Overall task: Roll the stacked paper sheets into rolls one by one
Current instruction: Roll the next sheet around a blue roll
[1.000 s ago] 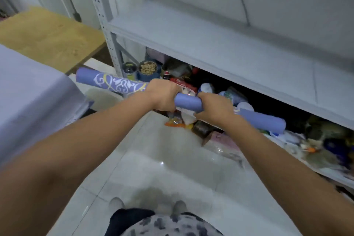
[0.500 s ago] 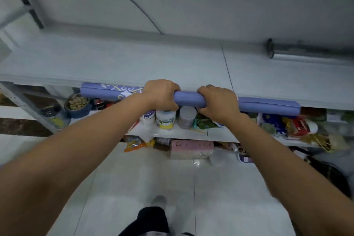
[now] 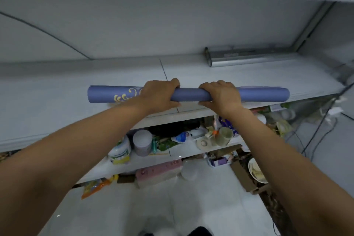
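Where labels show at all, none can be read: white jar (image 3: 119, 151) on the lower shelf (image 3: 183, 151) has a green and yellow label, too blurred for words. Pink box (image 3: 159, 170) on the floor carries small dark marks, unreadable. Long silver box (image 3: 249, 57) at the back right of the upper shelf (image 3: 57, 92) has a small dark strip on top, unreadable.

Paper roll (image 3: 191, 95): blue-violet, rolled tight into a long even tube, lying level from left to right. Yellow and white scroll ornament near its left end, partly hidden by the left hand. Sheet edges show as fine lines along the top toward both ends. Both ends are cut square.

Position: over the front part of the upper shelf, parallel to its front edge. Cannot tell whether it rests on the shelf or hangs just above.

Left hand (image 3: 161, 94): wrapped over the roll left of centre, fingers curled over the far side, thumb underneath.
Right hand (image 3: 220, 94): same grip right of centre. A short bare stretch of tube shows between the hands.

Lower shelf also holds a grey tin (image 3: 142, 142) just beside the jar, and a cup (image 3: 223, 136).
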